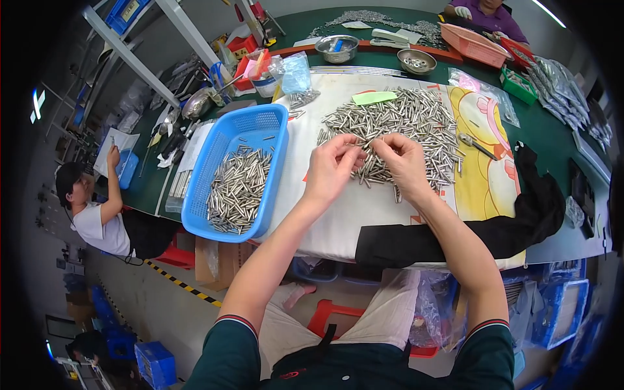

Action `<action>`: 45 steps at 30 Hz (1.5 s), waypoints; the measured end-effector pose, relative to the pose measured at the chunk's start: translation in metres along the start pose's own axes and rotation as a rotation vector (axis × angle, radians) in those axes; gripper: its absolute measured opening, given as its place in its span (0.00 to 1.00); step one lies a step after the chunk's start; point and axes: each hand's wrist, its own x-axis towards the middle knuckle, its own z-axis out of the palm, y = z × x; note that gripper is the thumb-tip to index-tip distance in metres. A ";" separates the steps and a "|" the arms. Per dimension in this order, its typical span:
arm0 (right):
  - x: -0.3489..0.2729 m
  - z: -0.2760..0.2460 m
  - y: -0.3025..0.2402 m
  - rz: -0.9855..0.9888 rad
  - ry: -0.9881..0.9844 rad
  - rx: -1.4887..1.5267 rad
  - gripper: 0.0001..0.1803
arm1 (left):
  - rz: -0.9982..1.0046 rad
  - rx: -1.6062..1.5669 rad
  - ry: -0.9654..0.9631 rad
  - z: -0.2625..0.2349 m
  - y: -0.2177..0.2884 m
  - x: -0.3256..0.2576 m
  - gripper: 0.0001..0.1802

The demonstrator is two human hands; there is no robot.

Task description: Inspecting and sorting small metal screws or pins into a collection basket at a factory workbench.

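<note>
Lying in a loose heap on the white cloth, the small metal pins spread across the middle of the table. At the heap's near edge the left hand and the right hand met, fingers curled and pinched together on a few pins between them. Just left of the cloth stood a blue plastic basket partly filled with more such pins. A black cloth draped over the near table edge, right of the hands. Two steel bowls sat at the far side.
</note>
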 end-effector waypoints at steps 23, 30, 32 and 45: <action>0.004 -0.003 0.004 -0.195 0.148 -0.118 0.09 | 0.207 1.140 0.065 -0.030 0.033 0.105 0.08; 0.004 -0.005 0.002 -0.186 0.136 -0.114 0.09 | 0.131 1.111 -0.153 -0.012 0.019 0.021 0.06; 0.003 -0.002 0.003 -0.232 0.124 -0.167 0.09 | 0.237 1.093 -0.168 -0.024 0.003 0.012 0.09; 0.000 0.000 0.005 -0.212 0.075 -0.191 0.07 | 0.557 0.992 -0.178 -0.024 -0.021 -0.004 0.07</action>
